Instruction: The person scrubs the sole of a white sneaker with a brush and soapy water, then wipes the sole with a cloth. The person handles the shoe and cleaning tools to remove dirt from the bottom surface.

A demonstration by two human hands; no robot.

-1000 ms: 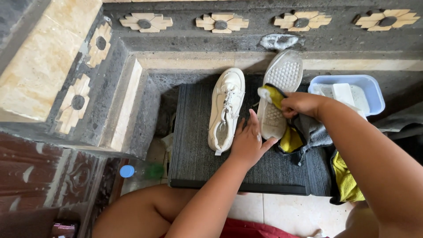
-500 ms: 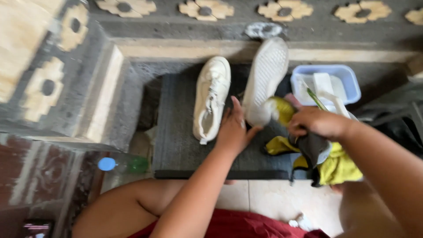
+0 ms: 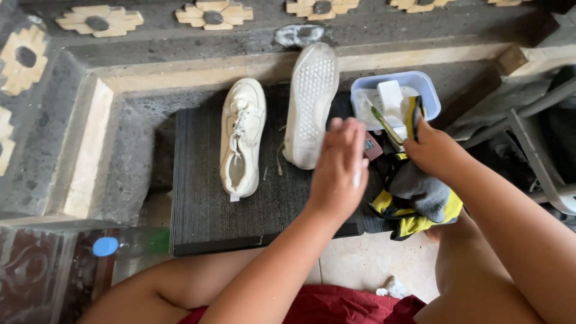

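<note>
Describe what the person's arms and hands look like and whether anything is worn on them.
Both arms are bare from the hands up to the picture's edge, with no sleeves in view. The left hand and right hand wear no gloves, and no rings, watch or bracelet show. The left hand is slightly blurred.

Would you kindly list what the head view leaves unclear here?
- Left hand: motion-blurred, so its grip and any contact with the sole-up shoe cannot be told.
- Tub contents: partly covered by the right hand and sponge.
- Bottle: dim behind the mat's edge.
</note>
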